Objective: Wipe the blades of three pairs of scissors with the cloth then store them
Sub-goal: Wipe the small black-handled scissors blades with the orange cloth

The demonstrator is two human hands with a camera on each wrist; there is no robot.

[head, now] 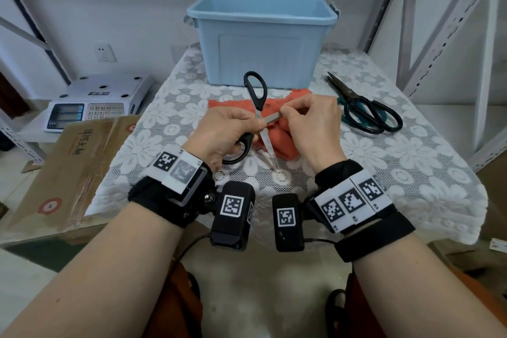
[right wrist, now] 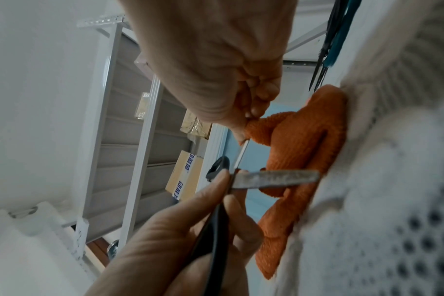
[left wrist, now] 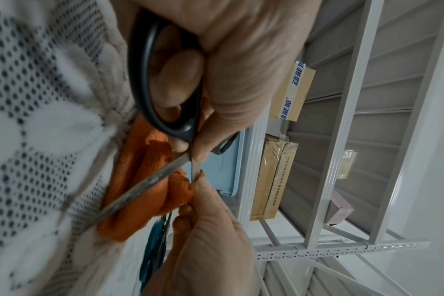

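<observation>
Black-handled scissors (head: pixel 256 96) (left wrist: pixel 165 104) (right wrist: pixel 216 236) are spread wide open above the orange cloth (head: pixel 279 134) (left wrist: pixel 139 180) (right wrist: pixel 304 152). My left hand (head: pixel 227 132) (left wrist: pixel 228 70) (right wrist: pixel 180 230) grips their lower handle loop. My right hand (head: pixel 310 123) (left wrist: pixel 205 230) (right wrist: pixel 216 80) pinches a fold of the cloth around the upper blade, near its tip. The other blade points down toward the tablecloth. A blue storage bin (head: pixel 260 35) stands behind. A second, teal-handled pair of scissors (head: pixel 365 110) (right wrist: pixel 335 40) lies at the right; a possible third pair under it cannot be told apart.
A white lace tablecloth (head: pixel 384 162) covers the table. A weighing scale (head: pixel 96 101) and a cardboard box (head: pixel 68 167) are off the left side. Grey metal shelving (head: pixel 439 35) with taped boxes (left wrist: pixel 274 176) stands at the right and behind.
</observation>
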